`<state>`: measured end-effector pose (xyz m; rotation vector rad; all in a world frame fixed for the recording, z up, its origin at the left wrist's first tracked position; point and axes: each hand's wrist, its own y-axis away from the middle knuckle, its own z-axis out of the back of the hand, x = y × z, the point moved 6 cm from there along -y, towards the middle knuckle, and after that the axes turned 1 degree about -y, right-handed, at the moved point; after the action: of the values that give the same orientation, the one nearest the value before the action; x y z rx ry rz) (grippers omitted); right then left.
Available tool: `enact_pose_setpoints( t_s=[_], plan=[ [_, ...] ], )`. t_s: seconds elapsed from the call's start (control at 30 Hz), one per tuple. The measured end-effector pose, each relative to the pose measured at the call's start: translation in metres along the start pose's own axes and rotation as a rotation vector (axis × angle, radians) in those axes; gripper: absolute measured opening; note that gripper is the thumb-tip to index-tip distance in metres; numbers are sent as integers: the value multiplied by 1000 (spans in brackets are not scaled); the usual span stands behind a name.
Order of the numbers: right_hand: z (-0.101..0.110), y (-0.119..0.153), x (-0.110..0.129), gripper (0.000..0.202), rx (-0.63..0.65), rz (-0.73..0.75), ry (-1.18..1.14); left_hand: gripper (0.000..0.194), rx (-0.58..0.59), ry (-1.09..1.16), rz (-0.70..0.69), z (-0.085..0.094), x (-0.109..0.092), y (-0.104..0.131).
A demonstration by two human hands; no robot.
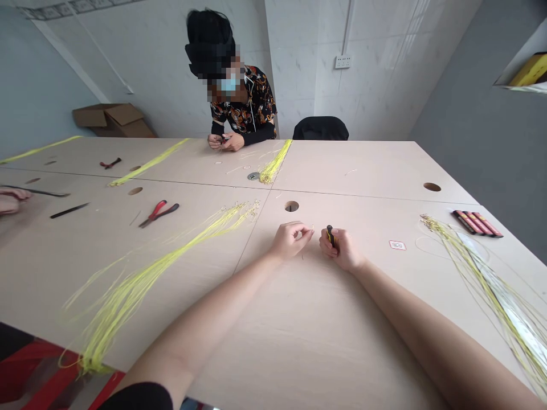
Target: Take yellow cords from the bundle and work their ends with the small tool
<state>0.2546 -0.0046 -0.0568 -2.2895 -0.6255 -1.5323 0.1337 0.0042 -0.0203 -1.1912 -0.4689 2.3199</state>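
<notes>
Black sleeve cloth sits nearest the camera, at the near end of my left forearm; my right forearm comes in from the opposite side, and both run forward over the pale tabletop to my two hands. My left hand is pinched, thumb to forefinger, on a pale sliver that pokes up from the fingertips. It is so small from here that I can't be sure whether it is a strand's end or a tiny fitting.

My right hand is curled round a black-and-yellow tool, whose long axis stands close to upright, with its black top just clear of my fist. What matters is the gap between the two grips: the sliver lies just to the left of the tool, near the height of its top, and the two are apart. My left hand has the sliver; my right is the nearer of the two to the small card, off to its right.

Left of my left grip, a sheaf of yellow strands runs slantwise, its far end towards red-handled pliers. Beyond my left grip is a round hole.
</notes>
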Motion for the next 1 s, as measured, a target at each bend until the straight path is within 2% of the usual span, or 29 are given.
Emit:
enact_pose_setpoints(
  t_s=[0.4,0.63,1.0],
  plan=[
    [0,0,0,30,12,12,0,26,7,12,8,0,-1,0],
    [3,-2,5,36,-66,1,-139,25,3,27,16,-1,1,1],
    [1,-1,8,40,-46,-10,-216,23,-5,32,4,0,1,1]
  ],
)
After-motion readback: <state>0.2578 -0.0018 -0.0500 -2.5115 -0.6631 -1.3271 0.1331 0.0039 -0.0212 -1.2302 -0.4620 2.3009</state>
